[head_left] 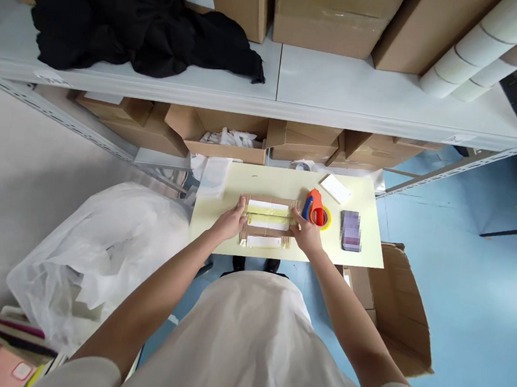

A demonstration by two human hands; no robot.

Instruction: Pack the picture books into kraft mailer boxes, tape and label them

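Observation:
A flat piece of brown cardboard [266, 229] lies on the pale yellow table [215, 238], with pale strips and shiny clear tape across it. My left hand [230, 220] grips its left edge, thumb on top. At the opposite edge my right hand [307, 234] holds it the same way. The undersides of the fingers are hidden. Beside my right hand sits an orange and blue tape dispenser [315, 208] with a yellowish tape roll [326, 218]. Farther right lies a purple phone-like rectangle [351, 231], partly pixelated.
A small white box [335, 188] lies at the table's back right. Beyond it, a shelf [392, 103] bears cartons, black cloth [133, 21] and white rolls [474, 50]. An open carton [402, 305] stands right on the floor; a white plastic bag [105, 250] bulges at left.

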